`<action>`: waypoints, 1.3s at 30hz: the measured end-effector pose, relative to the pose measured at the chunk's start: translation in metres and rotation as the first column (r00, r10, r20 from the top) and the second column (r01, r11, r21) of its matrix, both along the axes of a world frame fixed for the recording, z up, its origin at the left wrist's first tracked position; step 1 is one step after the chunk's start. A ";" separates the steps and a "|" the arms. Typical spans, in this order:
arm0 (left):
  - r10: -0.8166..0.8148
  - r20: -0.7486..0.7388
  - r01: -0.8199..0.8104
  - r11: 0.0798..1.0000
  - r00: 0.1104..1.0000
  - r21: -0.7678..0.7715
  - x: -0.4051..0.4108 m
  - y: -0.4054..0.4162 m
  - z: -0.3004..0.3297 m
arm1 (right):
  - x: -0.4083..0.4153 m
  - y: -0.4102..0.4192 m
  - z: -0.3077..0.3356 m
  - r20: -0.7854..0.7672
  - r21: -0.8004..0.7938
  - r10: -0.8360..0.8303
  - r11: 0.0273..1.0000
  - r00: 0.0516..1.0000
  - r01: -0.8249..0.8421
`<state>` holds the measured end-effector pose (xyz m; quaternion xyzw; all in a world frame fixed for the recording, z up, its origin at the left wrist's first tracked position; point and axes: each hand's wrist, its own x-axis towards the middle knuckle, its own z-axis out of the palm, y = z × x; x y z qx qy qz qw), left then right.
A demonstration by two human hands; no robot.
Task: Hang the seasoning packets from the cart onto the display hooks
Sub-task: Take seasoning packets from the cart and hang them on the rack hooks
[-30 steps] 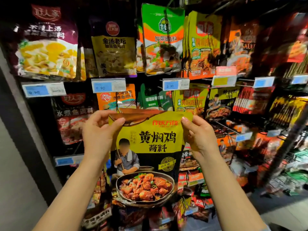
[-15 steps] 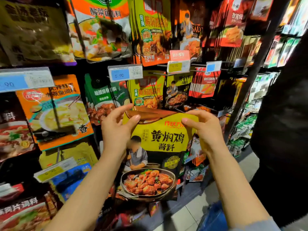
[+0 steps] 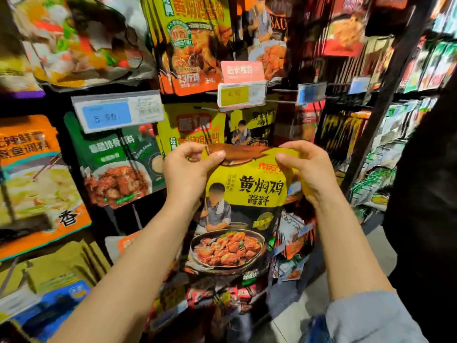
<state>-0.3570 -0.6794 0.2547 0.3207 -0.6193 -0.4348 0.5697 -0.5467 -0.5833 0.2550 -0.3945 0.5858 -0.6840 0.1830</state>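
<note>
Where pinched, seemingly creased: yellow-black packet (image 3: 247, 194).

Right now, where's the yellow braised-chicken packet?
Head view, centre: the yellow packet is pinched at its top corners by the left hand and right hand, just below the yellow price tag.

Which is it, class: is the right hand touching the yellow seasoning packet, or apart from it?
Touching. The head view shows the right hand pinching the top right corner of the yellow seasoning packet, fingers curled over its edge.

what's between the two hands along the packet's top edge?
Head view: only the yellow packet's own brown top strip spans from the left hand to the right hand; no hook through it.
</note>
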 end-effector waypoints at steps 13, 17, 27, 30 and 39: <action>0.049 -0.034 -0.048 0.999 0.998 0.018 -0.042 -0.025 -0.013 | -0.036 -0.023 -0.012 -0.217 -0.012 -0.010 1.000 0.976 0.008; 0.004 -0.037 -0.003 1.000 0.999 0.013 -0.047 -0.031 -0.013 | -0.043 -0.032 -0.017 -0.235 -0.034 -0.044 0.999 0.971 0.037; -0.090 -0.140 0.111 0.982 0.986 0.151 -0.140 -0.045 -0.001 | -0.110 -0.054 0.004 -0.153 -0.053 -0.272 0.962 0.950 0.267; -0.125 -0.211 0.156 0.978 0.969 0.136 -0.166 -0.053 -0.005 | -0.138 -0.068 0.007 -0.149 -0.030 -0.272 0.962 0.951 0.270; -0.215 -0.414 0.275 0.957 0.885 0.090 -0.203 -0.070 0.008 | -0.175 -0.085 0.016 -0.066 -0.102 -0.171 0.981 0.983 0.164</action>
